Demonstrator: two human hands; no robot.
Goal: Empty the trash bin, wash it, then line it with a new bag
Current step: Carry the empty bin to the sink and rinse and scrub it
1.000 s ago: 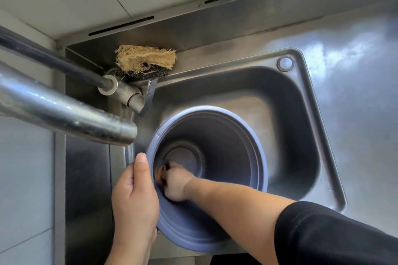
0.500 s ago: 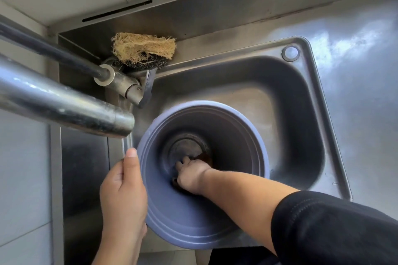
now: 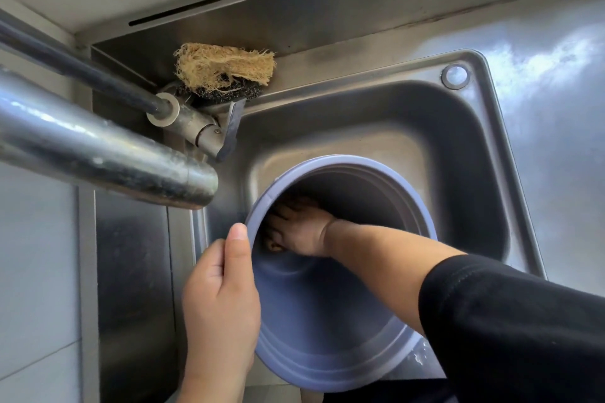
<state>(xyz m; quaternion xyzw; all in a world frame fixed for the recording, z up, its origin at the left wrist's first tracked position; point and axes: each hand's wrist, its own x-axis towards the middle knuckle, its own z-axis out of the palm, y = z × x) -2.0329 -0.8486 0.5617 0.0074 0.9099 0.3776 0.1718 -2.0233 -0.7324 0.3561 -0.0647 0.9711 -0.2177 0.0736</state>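
A blue-grey plastic trash bin (image 3: 327, 330) lies tilted in the steel sink (image 3: 471, 147), its mouth toward me. My left hand (image 3: 219, 298) grips the bin's left rim, thumb on the edge. My right hand (image 3: 301, 229) reaches deep inside the bin and presses against its left inner wall, fingers curled on a small brownish scrubber (image 3: 274, 246) that is mostly hidden under the hand. The bin's bottom is hidden by its tilt.
A steel faucet spout (image 3: 108, 154) juts in from the left above the sink's left edge. A tan loofah on a dark scouring pad (image 3: 226, 70) rests at the sink's back left corner. Steel countertop (image 3: 556, 101) stretches to the right.
The bin has tipped so its mouth faces more to the right and its bottom is out of sight. My right hand moved from the bin's bottom to its left inner wall.
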